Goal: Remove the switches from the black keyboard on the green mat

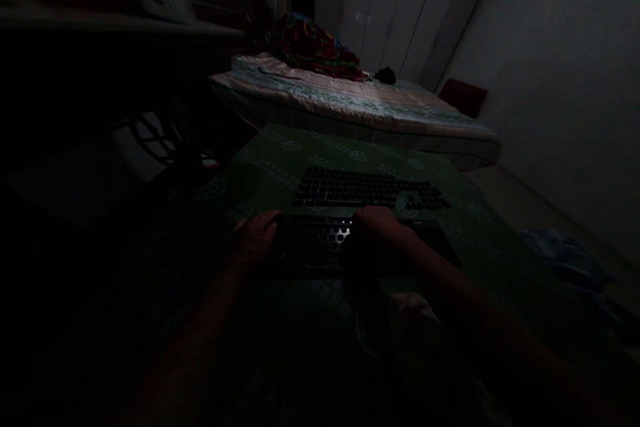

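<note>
A dark keyboard base (pixel 320 260) without its keycaps lies across the green patterned mat, with light glinting off its middle. My left hand (pixel 256 237) grips the left end of this base, fingers over its edge. Above the middle of the base, my right hand (pixel 377 221) is closed in a fist-like grip. A dark patch lies under it, and what the fingers hold, if anything, is lost in shadow. Just beyond the base, black keycaps (pixel 360 187) are laid out in rows like a keyboard, with a gap toward the right.
The green mat (pixel 325 143) reaches to a bed (pixel 360 100) with a patterned cloth bundle (pixel 315 47). At the left stands a dark table with a spoked wheel (pixel 155 140) below. A crumpled cloth (pixel 565 257) lies at the right. The room is very dim.
</note>
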`<action>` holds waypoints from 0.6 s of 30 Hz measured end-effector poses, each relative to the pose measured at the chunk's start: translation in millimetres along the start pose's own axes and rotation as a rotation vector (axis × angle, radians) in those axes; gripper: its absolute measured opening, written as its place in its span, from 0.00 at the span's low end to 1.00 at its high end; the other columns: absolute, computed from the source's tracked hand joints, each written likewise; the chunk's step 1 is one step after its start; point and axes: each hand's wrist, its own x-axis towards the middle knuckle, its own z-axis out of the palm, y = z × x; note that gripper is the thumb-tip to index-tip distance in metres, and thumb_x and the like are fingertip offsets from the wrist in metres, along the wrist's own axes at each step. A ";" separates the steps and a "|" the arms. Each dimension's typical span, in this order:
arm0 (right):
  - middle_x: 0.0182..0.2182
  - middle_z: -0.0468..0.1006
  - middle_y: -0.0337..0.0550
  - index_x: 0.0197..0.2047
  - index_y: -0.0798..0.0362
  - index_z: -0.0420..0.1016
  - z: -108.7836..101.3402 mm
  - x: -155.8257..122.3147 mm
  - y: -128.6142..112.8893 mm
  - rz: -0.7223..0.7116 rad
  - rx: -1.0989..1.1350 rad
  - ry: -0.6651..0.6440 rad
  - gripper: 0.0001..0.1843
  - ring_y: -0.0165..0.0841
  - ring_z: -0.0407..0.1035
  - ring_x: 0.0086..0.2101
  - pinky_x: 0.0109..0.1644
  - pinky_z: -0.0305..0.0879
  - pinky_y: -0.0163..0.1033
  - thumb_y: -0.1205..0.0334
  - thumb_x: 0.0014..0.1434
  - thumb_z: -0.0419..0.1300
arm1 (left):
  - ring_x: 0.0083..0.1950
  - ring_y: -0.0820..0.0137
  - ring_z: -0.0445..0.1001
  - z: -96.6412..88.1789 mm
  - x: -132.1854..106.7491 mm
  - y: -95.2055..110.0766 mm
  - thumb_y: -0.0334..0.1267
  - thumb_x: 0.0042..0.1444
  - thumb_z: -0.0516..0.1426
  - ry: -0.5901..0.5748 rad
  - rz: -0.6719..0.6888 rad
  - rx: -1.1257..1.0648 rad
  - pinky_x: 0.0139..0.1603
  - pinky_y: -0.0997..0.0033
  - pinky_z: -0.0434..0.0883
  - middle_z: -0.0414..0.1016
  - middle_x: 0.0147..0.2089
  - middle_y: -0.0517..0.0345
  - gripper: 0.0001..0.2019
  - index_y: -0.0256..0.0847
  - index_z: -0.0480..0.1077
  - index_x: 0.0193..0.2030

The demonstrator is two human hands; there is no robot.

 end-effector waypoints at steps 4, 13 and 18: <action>0.43 0.77 0.57 0.48 0.54 0.74 -0.8 -0.1 1.8 0.029 -0.013 0.007 0.16 0.40 0.72 0.45 0.44 0.67 0.38 0.64 0.57 0.53 | 0.57 0.64 0.67 -1.0 -1.2 2.9 0.39 0.55 0.42 -0.015 -0.007 -0.027 0.62 0.55 0.53 0.69 0.56 0.54 0.21 0.42 0.66 0.53; 0.43 0.77 0.56 0.47 0.53 0.75 -1.2 -0.1 3.0 0.040 -0.012 0.014 0.16 0.40 0.72 0.44 0.43 0.67 0.38 0.65 0.57 0.52 | 0.57 0.62 0.66 2.6 -0.5 -0.6 0.39 0.56 0.42 0.002 0.016 -0.033 0.61 0.52 0.53 0.69 0.56 0.53 0.21 0.43 0.67 0.52; 0.44 0.77 0.56 0.48 0.53 0.74 -2.4 3.0 -5.8 0.014 0.004 0.034 0.16 0.40 0.72 0.44 0.44 0.67 0.38 0.64 0.57 0.53 | 0.57 0.62 0.65 3.3 -0.1 -1.5 0.40 0.56 0.42 0.002 0.006 -0.026 0.62 0.52 0.52 0.69 0.57 0.54 0.21 0.44 0.66 0.53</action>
